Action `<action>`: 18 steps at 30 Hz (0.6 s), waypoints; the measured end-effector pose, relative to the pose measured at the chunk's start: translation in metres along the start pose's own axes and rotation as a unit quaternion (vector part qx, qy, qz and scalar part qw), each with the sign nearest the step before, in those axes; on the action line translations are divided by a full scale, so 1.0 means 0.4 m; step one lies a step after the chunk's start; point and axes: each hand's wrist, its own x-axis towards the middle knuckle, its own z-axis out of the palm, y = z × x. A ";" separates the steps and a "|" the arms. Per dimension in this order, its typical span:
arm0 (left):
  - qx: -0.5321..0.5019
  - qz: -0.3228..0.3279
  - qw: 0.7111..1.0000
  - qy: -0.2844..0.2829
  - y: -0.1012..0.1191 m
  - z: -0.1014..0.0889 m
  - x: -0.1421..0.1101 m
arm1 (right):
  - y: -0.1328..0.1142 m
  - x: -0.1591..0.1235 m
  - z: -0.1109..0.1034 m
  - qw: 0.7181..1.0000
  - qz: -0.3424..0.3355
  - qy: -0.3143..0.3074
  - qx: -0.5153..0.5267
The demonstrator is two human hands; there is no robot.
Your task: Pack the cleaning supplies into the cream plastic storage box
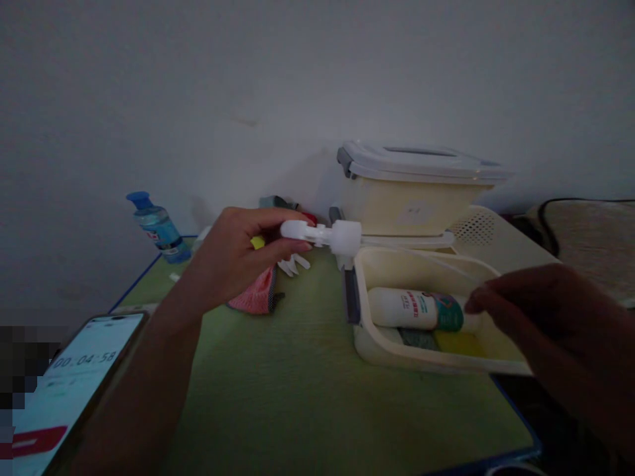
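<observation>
My left hand (248, 248) pinches a white pump head (347, 238) between thumb and fingers, held sideways above the table. From its collar a thin, clear tube (421, 254) runs right, over the open bin. My right hand (550, 324) is closed, fingertips together at the far end of this tube, over the bin's right side; the exact contact is dim. Below, the cream bin (364, 337) holds a white bottle with a green label (414, 309) lying on its side, a yellow sponge (461, 344) and a grey-green pad (419, 339).
A lidded cream box (411, 201) stands behind the bin, beside a perforated white basket (506, 238). Left are a blue bottle (163, 231) and a phone showing a timer (84, 377). A pink cloth (255, 294) lies behind my left wrist on the green table (297, 396).
</observation>
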 end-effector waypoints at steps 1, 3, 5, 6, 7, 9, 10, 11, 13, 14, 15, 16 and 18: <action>0.011 0.014 1.000 -0.014 0.007 0.022 0.008 | 0.026 0.014 -0.007 1.000 0.022 0.010 -0.018; 0.034 0.032 0.999 -0.026 0.022 0.071 0.032 | 0.082 0.039 -0.010 0.997 0.052 0.016 -0.048; 0.061 0.031 0.997 -0.033 0.036 0.126 0.063 | 0.138 0.059 -0.001 0.996 0.072 0.036 -0.023; 0.074 0.022 0.996 -0.038 0.041 0.154 0.080 | 0.164 0.066 0.005 0.997 0.074 0.026 -0.024; 0.088 0.017 0.995 -0.041 0.044 0.181 0.096 | 0.187 0.072 0.012 0.996 0.076 0.024 -0.028; 0.109 0.010 0.993 -0.053 0.043 0.231 0.120 | 0.225 0.078 0.022 0.994 0.100 -0.016 -0.031; 0.110 0.004 0.992 -0.062 0.039 0.252 0.128 | 0.239 0.080 0.026 0.993 0.111 -0.033 -0.033; 0.109 0.001 0.991 -0.074 0.033 0.271 0.133 | 0.250 0.080 0.029 0.991 0.122 -0.050 -0.030; 0.114 0.011 0.987 -0.113 0.019 0.300 0.135 | 0.265 0.078 0.032 0.988 0.131 -0.074 -0.015; 0.122 0.024 0.983 -0.136 0.012 0.310 0.134 | 0.271 0.078 0.034 0.988 0.133 -0.083 -0.004; 0.135 0.041 0.977 -0.161 0.006 0.317 0.133 | 0.275 0.078 0.035 0.987 0.133 -0.091 0.007; 0.150 0.057 0.970 -0.183 0.003 0.321 0.132 | 0.278 0.079 0.036 0.986 0.131 -0.101 0.013; 0.175 0.078 0.956 -0.223 0.000 0.325 0.134 | 0.282 0.084 0.039 0.986 0.117 -0.118 -0.002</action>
